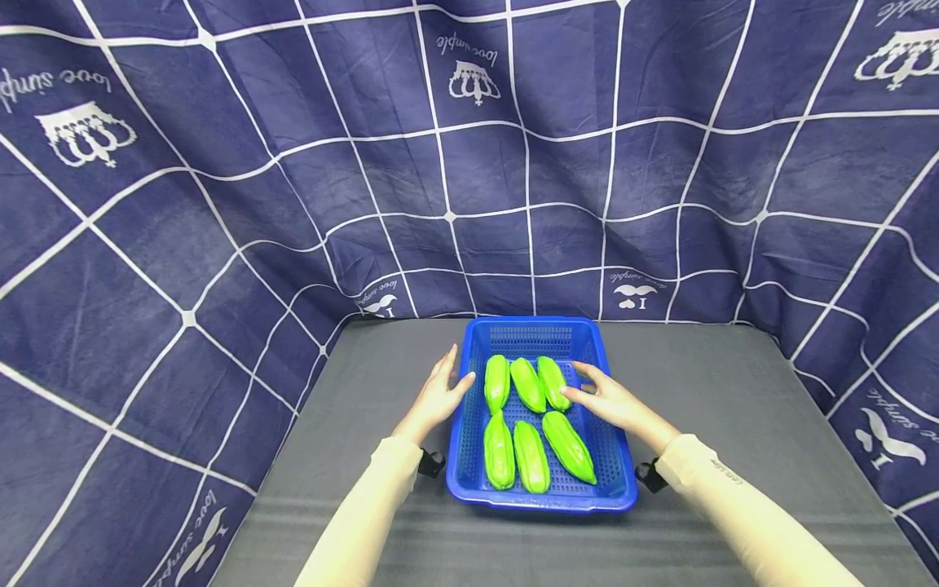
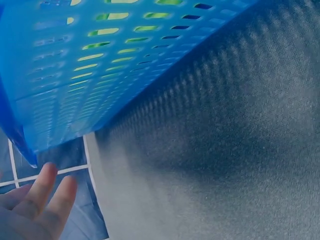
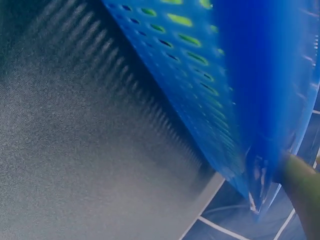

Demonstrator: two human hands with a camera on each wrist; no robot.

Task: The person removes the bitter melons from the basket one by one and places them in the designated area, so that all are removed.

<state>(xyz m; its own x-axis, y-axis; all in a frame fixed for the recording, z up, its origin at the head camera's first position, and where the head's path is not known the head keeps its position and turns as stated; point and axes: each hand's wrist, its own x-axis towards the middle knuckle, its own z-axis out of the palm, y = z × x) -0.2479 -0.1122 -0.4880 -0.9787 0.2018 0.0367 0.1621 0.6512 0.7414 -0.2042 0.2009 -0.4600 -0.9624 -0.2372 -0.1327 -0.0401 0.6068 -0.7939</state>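
Observation:
A blue plastic basket [image 1: 541, 504] with slotted walls stands on the table, holding several long, glossy green fruits with ridged sides, in a far row [image 1: 497, 383] and a near row [image 1: 531, 458]. My left hand [image 1: 437, 398] is beside the basket's left rim, fingers spread and thumb toward the rim. Over the right rim reaches my right hand [image 1: 610, 399], its fingers extended above the basket and its thumb tip close to the far-right fruit [image 1: 553, 381]; contact is unclear. In the left wrist view, the left fingers [image 2: 59, 202] hold nothing. The right wrist view shows only part of a finger [image 3: 302, 192] by the rim.
The dark grey table [image 1: 734, 408] extends on both sides of the basket. Navy cloth with white grid lines [image 1: 557, 163] hangs behind the table and along its left and right sides. A black strap [image 1: 431, 465] is at the left wrist, another [image 1: 650, 475] at the right.

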